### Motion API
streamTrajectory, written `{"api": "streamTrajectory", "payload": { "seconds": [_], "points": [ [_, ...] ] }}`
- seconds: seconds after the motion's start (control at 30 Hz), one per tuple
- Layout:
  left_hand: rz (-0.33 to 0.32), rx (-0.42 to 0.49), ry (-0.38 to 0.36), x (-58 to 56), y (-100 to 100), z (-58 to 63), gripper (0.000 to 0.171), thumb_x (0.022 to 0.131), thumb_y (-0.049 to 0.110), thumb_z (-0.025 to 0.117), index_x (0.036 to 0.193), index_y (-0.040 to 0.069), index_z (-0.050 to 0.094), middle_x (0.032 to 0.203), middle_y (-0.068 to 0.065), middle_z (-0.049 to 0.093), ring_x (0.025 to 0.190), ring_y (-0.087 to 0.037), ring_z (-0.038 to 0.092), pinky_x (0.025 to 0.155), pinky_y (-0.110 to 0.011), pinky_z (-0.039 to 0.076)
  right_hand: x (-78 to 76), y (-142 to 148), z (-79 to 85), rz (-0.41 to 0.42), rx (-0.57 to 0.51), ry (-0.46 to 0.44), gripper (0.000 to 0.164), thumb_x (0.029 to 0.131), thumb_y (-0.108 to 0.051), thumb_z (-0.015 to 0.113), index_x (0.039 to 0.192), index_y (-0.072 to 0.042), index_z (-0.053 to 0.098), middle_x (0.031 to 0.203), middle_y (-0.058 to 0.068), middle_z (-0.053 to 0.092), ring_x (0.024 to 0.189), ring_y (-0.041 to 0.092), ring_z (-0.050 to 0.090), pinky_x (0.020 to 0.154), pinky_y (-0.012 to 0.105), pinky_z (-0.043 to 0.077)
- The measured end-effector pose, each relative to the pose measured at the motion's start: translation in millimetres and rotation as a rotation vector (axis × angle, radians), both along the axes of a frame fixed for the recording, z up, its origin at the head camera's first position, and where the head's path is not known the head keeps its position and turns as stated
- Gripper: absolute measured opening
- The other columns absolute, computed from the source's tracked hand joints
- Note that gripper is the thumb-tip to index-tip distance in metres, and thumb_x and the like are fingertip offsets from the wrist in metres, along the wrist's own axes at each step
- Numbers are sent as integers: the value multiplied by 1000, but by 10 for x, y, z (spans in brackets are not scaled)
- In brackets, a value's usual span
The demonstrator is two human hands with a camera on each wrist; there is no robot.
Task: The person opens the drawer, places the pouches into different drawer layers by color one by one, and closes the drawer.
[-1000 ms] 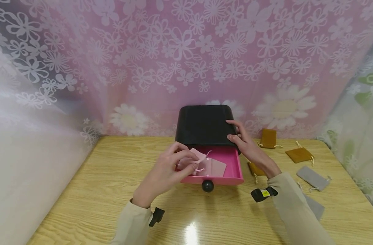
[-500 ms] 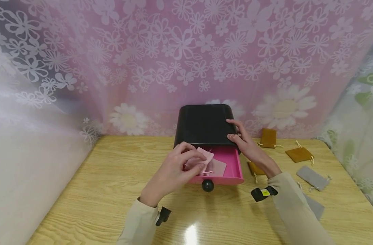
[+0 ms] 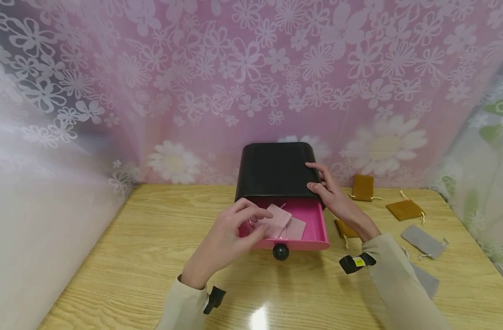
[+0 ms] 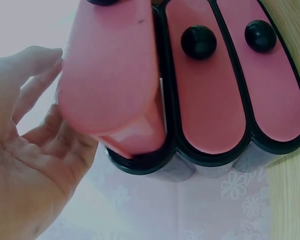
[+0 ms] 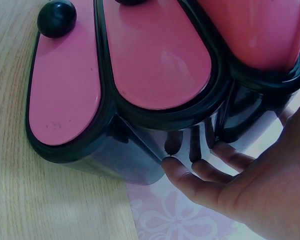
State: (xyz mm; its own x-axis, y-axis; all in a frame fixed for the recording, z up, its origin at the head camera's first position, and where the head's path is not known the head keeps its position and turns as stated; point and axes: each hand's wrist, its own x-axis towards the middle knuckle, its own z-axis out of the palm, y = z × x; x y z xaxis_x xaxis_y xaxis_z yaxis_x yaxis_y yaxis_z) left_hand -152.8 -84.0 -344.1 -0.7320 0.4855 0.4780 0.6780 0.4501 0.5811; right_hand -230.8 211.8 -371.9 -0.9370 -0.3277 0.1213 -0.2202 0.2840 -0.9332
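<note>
A black drawer cabinet (image 3: 278, 169) stands at the table's back, its pink top drawer (image 3: 314, 222) pulled out by a round black knob (image 3: 280, 252). Inside the drawer lies a pale pink drawstring pouch (image 3: 278, 221), overlapping another pink pouch (image 3: 296, 228). My left hand (image 3: 228, 240) hovers at the drawer's left part, thumb and fingers apart beside the pouches. In the left wrist view the left hand (image 4: 35, 135) is next to the drawer's side, its fingertips partly hidden. My right hand (image 3: 338, 201) rests against the cabinet's right side, fingertips touching it in the right wrist view.
Two lower drawers (image 4: 210, 100) stay closed. To the right on the wooden table (image 3: 144, 247) lie several drawstring pouches: a brown pouch (image 3: 363, 188), another brown pouch (image 3: 405, 209), a third (image 3: 345, 228) by the right forearm, a grey pouch (image 3: 422, 240) and another grey pouch (image 3: 426, 280).
My left hand moved right with a pink pouch, let go of it over the other pouches in the drawer, then drew back slightly left. My right hand stayed at the cabinet.
</note>
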Motion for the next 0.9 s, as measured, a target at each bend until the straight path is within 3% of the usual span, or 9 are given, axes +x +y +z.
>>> {"api": "streamTrajectory", "payload": {
  "seconds": [0.13,0.23,0.37,0.47,0.6,0.8,0.9],
  "points": [
    [-49,5,25,82,-39,11,16,95,16,73,110,19,75,92,13,62,74,-2,56,61,-21,48,-6,-7,-5,-15,27,-9,57,111,-31,41,162,-28,17,158,24,30,136,41,44,104,40,47],
    [-65,13,39,149,-61,30,15,95,16,74,110,18,75,92,13,63,78,0,58,63,-22,51,-10,-12,-9,-12,32,-5,57,111,-31,41,162,-27,16,158,24,30,136,41,44,105,45,46],
    [-87,32,61,226,-86,60,16,94,16,75,109,18,75,92,13,64,79,2,58,65,-20,53,-5,-12,-4,-7,25,1,57,111,-30,40,162,-27,16,159,24,29,136,41,44,100,31,48],
    [-137,16,72,269,-96,57,17,94,16,75,111,18,75,94,12,67,77,4,57,64,-16,50,5,-7,3,-6,19,0,58,111,-29,41,163,-27,16,159,25,29,136,42,45,99,30,49],
    [-202,-36,19,321,-92,7,20,96,19,73,116,18,73,98,11,72,76,5,59,60,-10,48,7,-4,5,-10,23,0,58,110,-29,41,163,-27,16,160,25,28,136,43,44,102,37,47],
    [-198,-114,-62,360,-63,-100,24,98,20,70,122,18,72,101,9,76,81,5,66,68,-11,54,-22,-3,-16,6,-16,9,58,110,-25,40,162,-23,15,161,26,27,135,46,47,91,17,49],
    [-188,-138,-127,369,-48,-144,27,99,21,69,125,20,71,101,9,76,84,6,67,71,-13,56,-29,-5,-24,10,-22,16,57,110,-24,40,162,-22,15,160,26,27,134,46,47,89,13,49]
  ]
}}
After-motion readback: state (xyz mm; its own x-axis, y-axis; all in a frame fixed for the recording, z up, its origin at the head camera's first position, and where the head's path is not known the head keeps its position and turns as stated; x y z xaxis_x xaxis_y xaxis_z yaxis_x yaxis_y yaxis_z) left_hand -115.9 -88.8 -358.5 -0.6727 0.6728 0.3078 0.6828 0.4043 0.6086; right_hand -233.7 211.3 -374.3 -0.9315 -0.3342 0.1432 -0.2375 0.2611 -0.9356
